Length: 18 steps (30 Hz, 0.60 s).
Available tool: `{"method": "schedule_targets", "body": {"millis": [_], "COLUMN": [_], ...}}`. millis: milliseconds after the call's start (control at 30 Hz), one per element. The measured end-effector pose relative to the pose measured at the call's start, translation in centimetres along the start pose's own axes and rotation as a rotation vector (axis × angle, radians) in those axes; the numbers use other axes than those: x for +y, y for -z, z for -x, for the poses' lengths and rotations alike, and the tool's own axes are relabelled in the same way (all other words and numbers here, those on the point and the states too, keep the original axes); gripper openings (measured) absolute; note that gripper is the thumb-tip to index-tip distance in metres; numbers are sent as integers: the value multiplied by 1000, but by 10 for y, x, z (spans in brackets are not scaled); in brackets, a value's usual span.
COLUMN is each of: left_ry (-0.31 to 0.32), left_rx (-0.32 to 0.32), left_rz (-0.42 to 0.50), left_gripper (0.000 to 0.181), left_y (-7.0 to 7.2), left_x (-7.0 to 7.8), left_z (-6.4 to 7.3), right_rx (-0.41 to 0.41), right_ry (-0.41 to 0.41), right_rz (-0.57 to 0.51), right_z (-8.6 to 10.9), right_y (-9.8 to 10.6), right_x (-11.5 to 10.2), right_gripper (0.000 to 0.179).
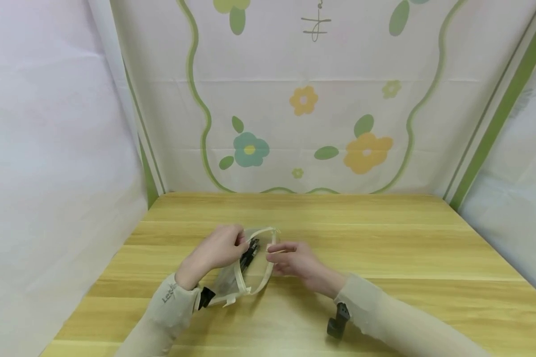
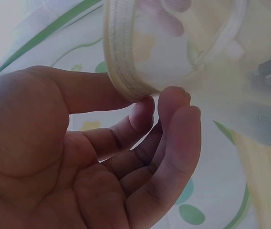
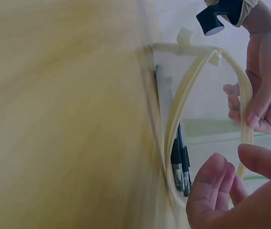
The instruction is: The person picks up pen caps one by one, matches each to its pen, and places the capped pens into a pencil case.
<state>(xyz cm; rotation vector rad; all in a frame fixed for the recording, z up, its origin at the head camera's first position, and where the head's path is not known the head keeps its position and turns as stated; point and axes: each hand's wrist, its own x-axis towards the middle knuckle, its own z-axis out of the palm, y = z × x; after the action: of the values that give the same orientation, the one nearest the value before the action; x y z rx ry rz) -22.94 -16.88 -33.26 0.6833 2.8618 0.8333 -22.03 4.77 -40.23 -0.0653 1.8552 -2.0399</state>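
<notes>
A translucent mesh zipper pouch (image 1: 228,280) with a cream zipper edge gapes open on the table. Black pens (image 1: 249,255) lie inside it; two show side by side through the opening in the right wrist view. My left hand (image 1: 221,246) pinches one side of the zipper edge (image 2: 121,52) between thumb and fingers. At the opposite side of the mouth is my right hand (image 1: 297,263), its fingers loosely bent at the rim. A gap shows between its thumb (image 3: 262,160) and fingers in the right wrist view.
The wood-grain table (image 1: 384,238) extends all round the pouch. Behind it hangs a white cloth (image 1: 330,119) printed with flowers, and pale cloth walls (image 1: 58,148) stand at both sides. A black wrist device (image 1: 338,321) sits by the right cuff.
</notes>
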Motion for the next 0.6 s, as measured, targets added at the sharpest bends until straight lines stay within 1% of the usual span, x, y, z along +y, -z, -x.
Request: {"method": "schedule_targets", "body": {"millis": [133,367,467,600], "left_ry": [3,8,11,11], "left_rx": [-3,-15,-17,-13], "left_rz": [4,41,45,38], "left_gripper": [27,26,27,26], "left_y": [-2,-6,-5,-5], "left_x": [-1,-1,-1,-1], "left_z": [0,3,2,1], "right_rx": [5,49,55,59], "right_ry": [8,14,11,23], "right_rz": [9,86,68,28], "right_z": [4,12,14,18], "right_y": [12,37,48,60], "right_x": [0,0,-3,-11], "right_gripper": [42,45,47,42]}}
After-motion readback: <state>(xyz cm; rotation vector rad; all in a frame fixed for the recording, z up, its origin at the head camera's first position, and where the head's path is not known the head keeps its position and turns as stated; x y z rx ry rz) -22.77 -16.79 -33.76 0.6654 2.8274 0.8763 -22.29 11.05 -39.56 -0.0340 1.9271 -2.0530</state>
